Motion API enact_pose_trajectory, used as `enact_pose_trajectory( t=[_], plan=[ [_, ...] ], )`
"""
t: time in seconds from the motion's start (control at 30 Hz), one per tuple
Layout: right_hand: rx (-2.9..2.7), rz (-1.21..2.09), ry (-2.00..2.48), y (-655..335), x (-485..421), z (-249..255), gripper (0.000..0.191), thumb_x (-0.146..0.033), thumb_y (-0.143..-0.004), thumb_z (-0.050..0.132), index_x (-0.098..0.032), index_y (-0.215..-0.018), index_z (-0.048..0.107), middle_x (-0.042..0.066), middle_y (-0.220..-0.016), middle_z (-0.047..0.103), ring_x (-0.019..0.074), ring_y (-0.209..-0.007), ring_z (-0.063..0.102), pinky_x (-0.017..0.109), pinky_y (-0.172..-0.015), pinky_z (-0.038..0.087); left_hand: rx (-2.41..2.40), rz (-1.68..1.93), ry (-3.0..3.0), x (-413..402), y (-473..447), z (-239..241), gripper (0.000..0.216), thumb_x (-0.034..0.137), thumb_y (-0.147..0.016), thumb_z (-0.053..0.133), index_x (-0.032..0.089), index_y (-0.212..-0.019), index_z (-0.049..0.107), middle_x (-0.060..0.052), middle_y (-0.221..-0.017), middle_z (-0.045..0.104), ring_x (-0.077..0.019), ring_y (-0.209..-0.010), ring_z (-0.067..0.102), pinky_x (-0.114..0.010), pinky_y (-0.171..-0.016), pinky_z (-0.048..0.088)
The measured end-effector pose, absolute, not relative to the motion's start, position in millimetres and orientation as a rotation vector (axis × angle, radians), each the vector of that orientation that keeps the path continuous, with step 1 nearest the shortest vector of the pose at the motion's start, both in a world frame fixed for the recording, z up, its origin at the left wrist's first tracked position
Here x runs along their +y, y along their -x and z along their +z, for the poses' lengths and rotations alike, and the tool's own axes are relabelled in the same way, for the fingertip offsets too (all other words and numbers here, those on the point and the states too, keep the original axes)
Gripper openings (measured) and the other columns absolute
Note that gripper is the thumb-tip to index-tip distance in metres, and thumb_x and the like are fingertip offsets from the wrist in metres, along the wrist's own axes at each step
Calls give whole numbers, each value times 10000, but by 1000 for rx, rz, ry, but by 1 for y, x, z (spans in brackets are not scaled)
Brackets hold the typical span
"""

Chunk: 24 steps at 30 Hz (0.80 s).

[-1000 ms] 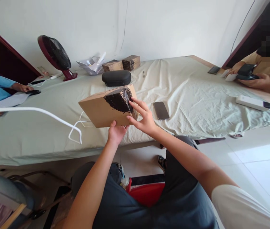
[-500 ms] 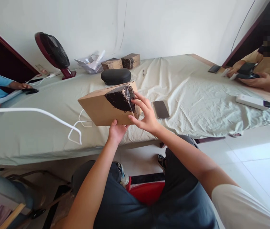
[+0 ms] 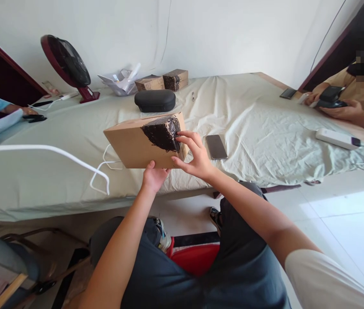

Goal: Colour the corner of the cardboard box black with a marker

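A brown cardboard box (image 3: 130,146) is held up, tilted, above the near edge of the table. Black tape (image 3: 160,135) with ragged edges wraps its right end. My left hand (image 3: 155,175) grips the bottom edge, thumb on the near face and the other fingers mostly hidden underneath. On the right end, my right hand (image 3: 194,154) is curled round the box, fingertips against the black tape and thumb at the lower near face. Just behind the box lies a black zip case (image 3: 154,101), and to its right a phone (image 3: 216,146) rests flat on the cloth.
The table has a pale green cloth (image 3: 249,116). Along the wall stand two taped boxes (image 3: 175,80), a plastic bag (image 3: 120,83) and a dark red fan (image 3: 69,64). A white cable (image 3: 40,148) crosses at left. People sit at both ends; a power strip (image 3: 338,138) lies right.
My right index finger has shifted down slightly on the taped end. Both hands still hold the box at nearly the same tilt. The view has moved slightly.
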State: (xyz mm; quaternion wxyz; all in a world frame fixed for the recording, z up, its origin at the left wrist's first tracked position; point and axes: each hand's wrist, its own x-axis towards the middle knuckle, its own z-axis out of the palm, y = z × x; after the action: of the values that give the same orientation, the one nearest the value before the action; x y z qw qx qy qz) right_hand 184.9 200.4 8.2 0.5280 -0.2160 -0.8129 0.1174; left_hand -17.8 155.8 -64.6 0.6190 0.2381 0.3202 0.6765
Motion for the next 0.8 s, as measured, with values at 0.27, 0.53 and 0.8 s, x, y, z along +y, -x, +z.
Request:
enact_pose_trajectory(
  t=[0.27,0.53,0.8],
  plan=[
    [-1879,777,797,-181,212,-13,1540,-853,-694,887,-232,-1803,19,272,-1834,205,474,-1716,241,703,-1353,322,684,1531,-591,152,16,-64,581,585,-600,997,290,-1061,802,-66,-1260,818,-371,-1375,663,-482,-1104,565],
    [-1899,789,718,-214,228,8,1316,-839,-767,834,-298,-1809,240,191,-1692,436,465,-1534,454,725,-1284,429,943,1798,-443,169,35,-56,475,628,-890,794,341,-1262,727,-32,-1674,570,-309,-1608,471,-460,-1190,521],
    [-2109,606,608,-232,226,5,1046,-781,-850,799,-289,-1721,489,168,-1725,367,471,-1694,261,701,-1396,229,851,1862,-704,170,65,-34,736,844,-894,679,243,-1314,747,-142,-1623,624,-358,-1597,500,-479,-1241,505]
  ],
)
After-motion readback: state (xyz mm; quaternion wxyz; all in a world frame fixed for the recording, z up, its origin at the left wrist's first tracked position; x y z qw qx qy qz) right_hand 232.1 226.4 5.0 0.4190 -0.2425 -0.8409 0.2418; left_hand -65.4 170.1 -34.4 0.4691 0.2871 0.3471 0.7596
